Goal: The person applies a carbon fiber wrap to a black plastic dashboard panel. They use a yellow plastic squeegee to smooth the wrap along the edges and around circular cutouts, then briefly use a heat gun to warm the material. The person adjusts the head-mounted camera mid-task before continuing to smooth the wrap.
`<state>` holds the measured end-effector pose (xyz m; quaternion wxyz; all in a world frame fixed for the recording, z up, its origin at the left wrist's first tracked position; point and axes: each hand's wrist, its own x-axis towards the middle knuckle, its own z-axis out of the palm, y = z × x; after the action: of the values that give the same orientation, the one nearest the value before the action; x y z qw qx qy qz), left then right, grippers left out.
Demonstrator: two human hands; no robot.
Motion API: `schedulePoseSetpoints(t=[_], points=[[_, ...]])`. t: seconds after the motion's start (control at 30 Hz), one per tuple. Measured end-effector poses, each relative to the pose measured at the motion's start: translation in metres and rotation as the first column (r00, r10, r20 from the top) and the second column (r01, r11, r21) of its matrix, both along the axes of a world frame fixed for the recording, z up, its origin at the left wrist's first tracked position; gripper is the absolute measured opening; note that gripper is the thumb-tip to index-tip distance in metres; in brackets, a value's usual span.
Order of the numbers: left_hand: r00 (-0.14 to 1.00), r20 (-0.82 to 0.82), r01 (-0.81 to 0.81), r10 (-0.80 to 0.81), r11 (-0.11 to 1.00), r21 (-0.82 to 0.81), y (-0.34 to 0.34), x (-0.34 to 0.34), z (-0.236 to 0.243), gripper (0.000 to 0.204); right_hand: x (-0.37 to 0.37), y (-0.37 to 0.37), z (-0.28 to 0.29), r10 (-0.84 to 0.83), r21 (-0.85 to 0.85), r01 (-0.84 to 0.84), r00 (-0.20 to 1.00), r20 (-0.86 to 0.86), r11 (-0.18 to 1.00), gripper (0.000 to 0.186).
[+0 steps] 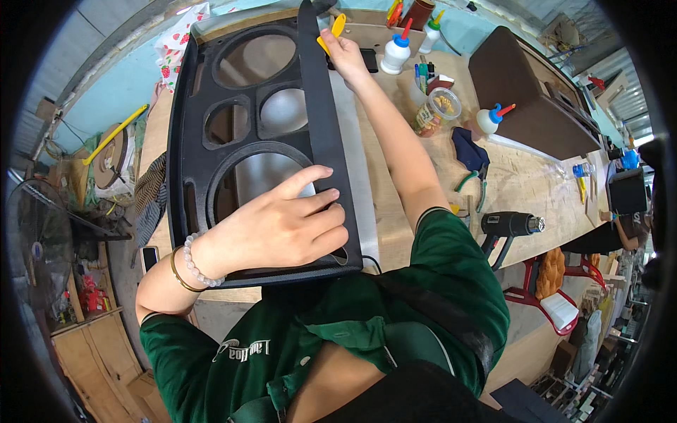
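Note:
A long black speaker cabinet [197, 134] with several round and rounded cutouts lies on the workbench in front of me. A black sheet of covering [326, 134] runs along its right edge. My left hand [293, 222] rests on the near part of that edge, fingers apart and stretched out, holding nothing. At the far right corner my right hand [344, 58] grips a yellow plastic tool [338, 26] with a rounded end, held against the covering. My fingers hide its middle, so its exact kind is unclear.
On the wooden bench [416, 166] stand white glue bottles [395, 55], a clear plastic jar [436, 113], green-handled pliers [482, 185] and a heat gun [511, 224]. A brown cabinet [522, 92] sits at the far right. Another person [620, 236] is beyond the bench.

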<state>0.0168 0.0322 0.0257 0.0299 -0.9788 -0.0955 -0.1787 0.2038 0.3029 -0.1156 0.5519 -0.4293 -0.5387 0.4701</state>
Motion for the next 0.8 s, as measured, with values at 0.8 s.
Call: schedulePoseSetpoints(t=[0.8], points=[[1.0, -0.001, -0.012, 0.012, 1.0, 0.019, -0.005, 0.003, -0.001, 0.013, 0.003, -0.279, -0.01, 0.055, -0.037, -0.072, 0.933, -0.354, 0.997, 0.027]])
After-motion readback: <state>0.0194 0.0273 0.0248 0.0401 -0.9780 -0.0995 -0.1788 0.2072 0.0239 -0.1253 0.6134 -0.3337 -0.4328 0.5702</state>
